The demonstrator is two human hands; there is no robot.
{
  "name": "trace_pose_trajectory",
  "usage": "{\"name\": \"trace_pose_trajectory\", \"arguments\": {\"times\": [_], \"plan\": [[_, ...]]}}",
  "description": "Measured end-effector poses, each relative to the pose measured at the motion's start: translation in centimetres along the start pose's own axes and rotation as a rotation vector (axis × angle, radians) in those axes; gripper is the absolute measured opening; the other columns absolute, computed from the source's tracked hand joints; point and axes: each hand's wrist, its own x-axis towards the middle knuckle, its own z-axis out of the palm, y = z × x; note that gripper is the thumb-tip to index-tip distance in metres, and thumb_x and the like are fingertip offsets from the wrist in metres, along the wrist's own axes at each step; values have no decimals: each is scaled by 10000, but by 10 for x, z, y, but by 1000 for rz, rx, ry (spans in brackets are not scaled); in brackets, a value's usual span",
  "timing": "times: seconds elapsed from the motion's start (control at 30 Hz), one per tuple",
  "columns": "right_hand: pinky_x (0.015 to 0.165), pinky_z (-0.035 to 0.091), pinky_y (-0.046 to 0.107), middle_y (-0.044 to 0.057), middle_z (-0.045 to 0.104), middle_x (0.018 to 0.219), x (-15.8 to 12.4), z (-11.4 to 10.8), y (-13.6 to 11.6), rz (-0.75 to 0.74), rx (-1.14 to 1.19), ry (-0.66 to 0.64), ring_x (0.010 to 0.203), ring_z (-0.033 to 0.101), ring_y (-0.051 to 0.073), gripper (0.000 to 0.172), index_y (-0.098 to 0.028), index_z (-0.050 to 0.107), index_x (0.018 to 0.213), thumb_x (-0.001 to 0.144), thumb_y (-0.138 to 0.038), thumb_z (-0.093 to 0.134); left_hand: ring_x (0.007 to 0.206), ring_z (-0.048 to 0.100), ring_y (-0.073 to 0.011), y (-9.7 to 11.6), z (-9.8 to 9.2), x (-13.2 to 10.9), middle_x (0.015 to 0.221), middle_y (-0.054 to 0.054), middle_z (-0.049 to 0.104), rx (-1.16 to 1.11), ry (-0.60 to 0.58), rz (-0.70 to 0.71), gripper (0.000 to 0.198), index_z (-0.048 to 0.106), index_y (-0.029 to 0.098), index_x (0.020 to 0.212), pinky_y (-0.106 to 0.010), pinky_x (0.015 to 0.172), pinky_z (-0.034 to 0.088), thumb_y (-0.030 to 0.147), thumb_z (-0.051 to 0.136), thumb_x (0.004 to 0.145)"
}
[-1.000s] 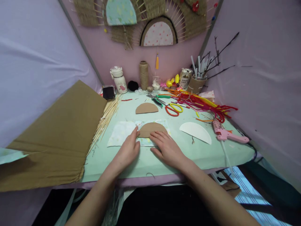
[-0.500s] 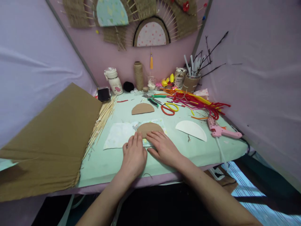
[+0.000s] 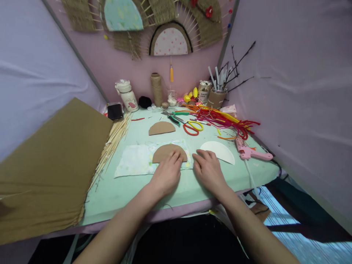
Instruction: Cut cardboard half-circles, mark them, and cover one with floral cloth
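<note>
A brown cardboard half-circle (image 3: 162, 153) lies flat on a pale floral cloth (image 3: 132, 158), its straight edge toward me. My left hand (image 3: 169, 170) rests with outstretched fingers on the right part of the cardboard. Just right of the cloth, my right hand (image 3: 208, 168) lies on the table with its fingers extended, holding nothing. Its fingertips reach the near side of a white half-circle (image 3: 220, 151), partly covering it. Another cardboard half-circle (image 3: 161, 128) lies farther back.
Scissors (image 3: 192, 128), pliers (image 3: 176, 119) and colourful pipe cleaners (image 3: 231, 121) lie behind. A pink glue gun (image 3: 250, 151) is at right. Thin sticks (image 3: 111, 146) and a large brown board (image 3: 60, 161) fill the left. A bottle (image 3: 128, 97) and twine spool (image 3: 156, 90) stand at the back.
My right hand has left the cardboard and moved right, to beside the white half-circle. My left hand has shifted right over the cardboard. The view has turned slightly right.
</note>
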Motion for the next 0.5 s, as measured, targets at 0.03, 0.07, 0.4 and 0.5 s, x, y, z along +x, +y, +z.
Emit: {"name": "trace_pose_trajectory", "arguments": {"times": [0.03, 0.07, 0.4, 0.5], "plan": [[966, 436, 476, 122, 627, 1213, 0, 0, 1, -21, -31, -25, 1094, 481, 316, 304, -172, 713, 1073, 875, -154, 483, 1413, 320, -283, 1, 0, 2, 1502, -134, 411, -1, -35, -10, 537, 469, 139, 1375, -463, 1120, 323, 95, 386, 846], [975, 432, 472, 119, 611, 1244, -1, 1, 2, -37, -48, -39, 1111, 471, 316, 322, -179, 708, 1099, 872, -147, 481, 1408, 332, -284, 1, 0, 4, 1502, -137, 410, -2, -60, -21, 538, 461, 138, 1384, -461, 1113, 334, 96, 376, 855], [1068, 337, 517, 67, 562, 1368, 0, 0, 1, -54, -6, -156, 1225, 451, 295, 404, -238, 630, 1258, 908, -169, 442, 1406, 331, -308, 2, -4, 6, 1520, -172, 367, 45, -120, -24, 534, 412, 87, 1424, -489, 1093, 356, 101, 314, 899], [1100, 277, 547, 33, 553, 1387, 1, -1, -1, -48, 4, -194, 1255, 440, 288, 413, -260, 605, 1279, 918, -170, 427, 1413, 322, -293, 3, -2, 6, 1533, -161, 347, 85, -127, -21, 538, 387, 85, 1439, -464, 1104, 353, 101, 303, 908]]}}
